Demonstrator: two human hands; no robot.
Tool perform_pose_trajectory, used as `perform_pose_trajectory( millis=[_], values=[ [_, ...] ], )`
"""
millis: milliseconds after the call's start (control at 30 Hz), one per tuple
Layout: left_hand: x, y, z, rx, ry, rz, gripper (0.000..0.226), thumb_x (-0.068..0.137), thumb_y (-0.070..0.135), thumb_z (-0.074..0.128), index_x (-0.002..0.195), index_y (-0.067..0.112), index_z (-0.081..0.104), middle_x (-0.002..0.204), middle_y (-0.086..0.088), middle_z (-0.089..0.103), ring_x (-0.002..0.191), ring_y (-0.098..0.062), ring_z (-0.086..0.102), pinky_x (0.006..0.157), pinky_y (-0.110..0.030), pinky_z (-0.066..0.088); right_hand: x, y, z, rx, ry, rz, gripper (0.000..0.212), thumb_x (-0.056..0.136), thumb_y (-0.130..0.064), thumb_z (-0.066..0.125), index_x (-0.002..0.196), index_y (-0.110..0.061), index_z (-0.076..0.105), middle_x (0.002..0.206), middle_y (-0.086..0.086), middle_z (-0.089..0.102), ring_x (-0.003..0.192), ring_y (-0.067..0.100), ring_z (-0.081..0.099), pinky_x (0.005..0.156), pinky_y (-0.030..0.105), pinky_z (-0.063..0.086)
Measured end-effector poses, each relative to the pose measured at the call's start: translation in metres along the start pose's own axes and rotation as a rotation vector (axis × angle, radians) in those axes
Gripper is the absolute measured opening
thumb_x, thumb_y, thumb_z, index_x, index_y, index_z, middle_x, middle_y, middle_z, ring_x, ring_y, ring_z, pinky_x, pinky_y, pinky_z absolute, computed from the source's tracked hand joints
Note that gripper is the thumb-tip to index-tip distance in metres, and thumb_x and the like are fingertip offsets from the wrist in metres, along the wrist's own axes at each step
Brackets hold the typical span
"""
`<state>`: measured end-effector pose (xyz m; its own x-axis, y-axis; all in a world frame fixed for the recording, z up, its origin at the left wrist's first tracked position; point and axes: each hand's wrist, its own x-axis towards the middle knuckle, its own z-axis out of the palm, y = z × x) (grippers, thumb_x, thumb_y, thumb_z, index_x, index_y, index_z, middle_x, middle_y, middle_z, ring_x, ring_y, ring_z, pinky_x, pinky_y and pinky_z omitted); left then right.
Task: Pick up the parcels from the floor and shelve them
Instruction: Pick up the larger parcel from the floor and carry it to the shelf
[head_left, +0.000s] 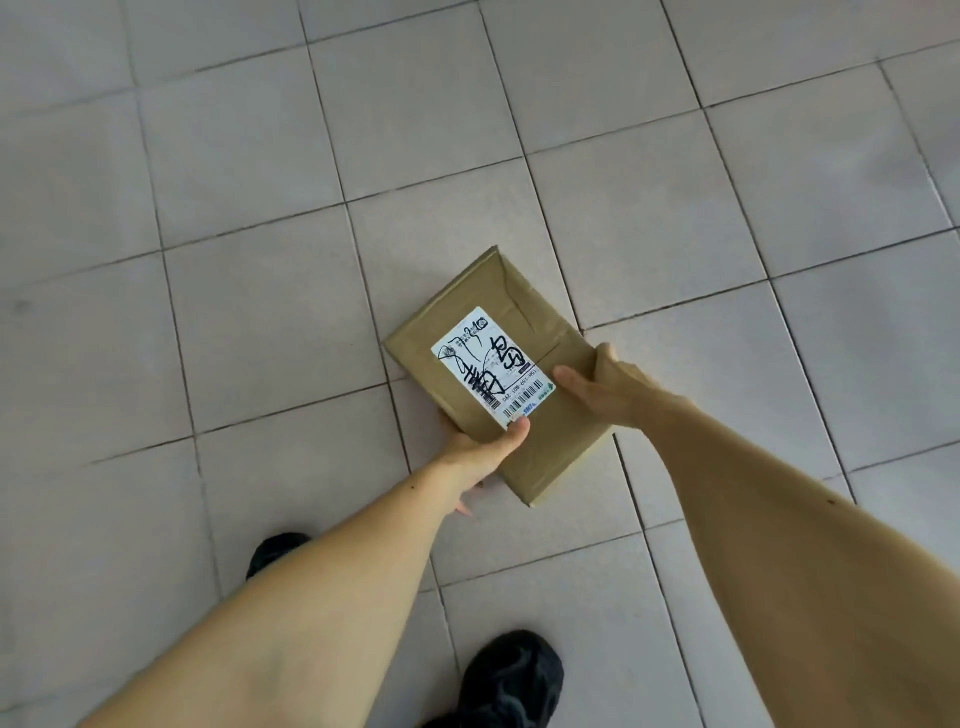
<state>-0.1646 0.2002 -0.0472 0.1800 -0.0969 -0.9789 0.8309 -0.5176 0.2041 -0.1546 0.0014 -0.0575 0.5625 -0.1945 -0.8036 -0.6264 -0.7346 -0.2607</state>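
A flat brown cardboard parcel (511, 312) with a white shipping label scrawled in black marker sits low over the tiled floor, turned diagonally. My left hand (480, 452) grips its near-left edge, thumb on top beside the label and fingers underneath. My right hand (605, 387) clasps the parcel's right edge, thumb lying across the top face. Whether the parcel still touches the floor cannot be told.
Light grey floor tiles (249, 312) with dark grout lines fill the view. My two black shoes stand below the arms, one (275, 553) at lower left and one (514, 680) at lower centre. No shelf or other parcel is in view.
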Motion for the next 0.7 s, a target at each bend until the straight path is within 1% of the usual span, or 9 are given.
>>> perform_pose_trajectory(
  millis=[67,133,167,267,300,367,433,533,700],
  values=[
    [-0.001,0.001,-0.01,0.0,0.007,0.015,0.11,0.05,0.077,0.073,0.142,0.024,0.043,0.146,-0.002,0.048,0.122,-0.031,0.054,0.093,-0.06,0.045,-0.004,-0.008,0.0,0.03,0.001,0.004,0.066,0.091,-0.066,0.042,0.125,-0.009,0.036,0.128,0.015,0.057,0.094,0.027,0.051,0.077,0.04,0.04],
    [-0.01,0.003,-0.021,0.005,0.004,0.035,0.091,0.058,0.066,0.08,0.133,0.024,0.051,0.138,-0.003,0.056,0.113,-0.029,0.059,0.089,-0.056,0.047,-0.014,-0.019,-0.007,0.018,0.004,-0.001,0.068,0.092,-0.063,0.043,0.13,-0.007,0.035,0.128,0.015,0.057,0.099,0.029,0.055,0.077,0.038,0.039],
    [-0.017,0.005,-0.027,0.009,0.002,0.044,0.091,0.054,0.063,0.084,0.131,0.025,0.052,0.135,-0.003,0.059,0.11,-0.028,0.061,0.088,-0.054,0.048,-0.022,-0.026,-0.012,0.01,0.005,-0.008,0.069,0.092,-0.063,0.044,0.13,-0.006,0.035,0.128,0.015,0.058,0.104,0.031,0.056,0.077,0.038,0.039],
    [-0.05,0.017,-0.042,-0.017,0.031,0.071,0.115,0.036,0.061,0.089,0.135,0.028,0.042,0.124,0.0,0.065,0.098,-0.021,0.065,0.08,-0.047,0.05,-0.047,-0.051,-0.036,-0.02,0.012,-0.03,0.067,0.091,-0.064,0.043,0.125,-0.007,0.036,0.125,0.014,0.058,0.109,0.033,0.057,0.082,0.043,0.045],
    [-0.065,0.023,-0.048,-0.034,0.042,0.08,0.117,0.037,0.059,0.09,0.136,0.029,0.037,0.123,0.001,0.065,0.096,-0.02,0.065,0.08,-0.047,0.05,-0.058,-0.063,-0.046,-0.028,0.021,-0.04,0.067,0.09,-0.064,0.044,0.124,-0.007,0.036,0.124,0.014,0.059,0.109,0.034,0.057,0.084,0.045,0.046],
    [-0.105,0.035,-0.062,-0.063,0.062,0.101,0.11,0.049,0.051,0.091,0.137,0.031,0.027,0.122,0.003,0.062,0.096,-0.021,0.065,0.086,-0.05,0.048,-0.085,-0.092,-0.069,-0.035,0.032,-0.062,0.067,0.091,-0.063,0.045,0.124,-0.006,0.036,0.123,0.015,0.058,0.11,0.034,0.057,0.084,0.044,0.045],
    [-0.144,0.047,-0.079,-0.097,0.088,0.133,0.108,0.059,0.043,0.091,0.138,0.035,0.017,0.121,0.004,0.059,0.099,-0.023,0.063,0.086,-0.05,0.047,-0.114,-0.124,-0.094,-0.04,0.04,-0.095,0.066,0.091,-0.061,0.047,0.125,-0.005,0.037,0.123,0.016,0.058,0.111,0.035,0.056,0.084,0.043,0.045],
    [-0.215,0.066,-0.111,-0.118,0.143,0.202,0.106,0.061,0.041,0.09,0.138,0.033,0.017,0.122,0.005,0.059,0.103,-0.023,0.064,0.086,-0.047,0.047,-0.167,-0.179,-0.137,-0.039,0.052,-0.162,0.064,0.091,-0.059,0.05,0.124,-0.005,0.037,0.124,0.014,0.058,0.111,0.034,0.056,0.085,0.043,0.045],
    [-0.34,0.096,-0.167,-0.165,0.221,0.32,0.102,0.061,0.04,0.091,0.135,0.034,0.02,0.127,0.008,0.061,0.101,-0.019,0.066,0.098,-0.051,0.045,-0.263,-0.274,-0.207,-0.083,0.111,-0.308,0.065,0.09,-0.057,0.053,0.125,-0.005,0.038,0.125,0.015,0.059,0.11,0.033,0.057,0.084,0.042,0.045]
  ],
)
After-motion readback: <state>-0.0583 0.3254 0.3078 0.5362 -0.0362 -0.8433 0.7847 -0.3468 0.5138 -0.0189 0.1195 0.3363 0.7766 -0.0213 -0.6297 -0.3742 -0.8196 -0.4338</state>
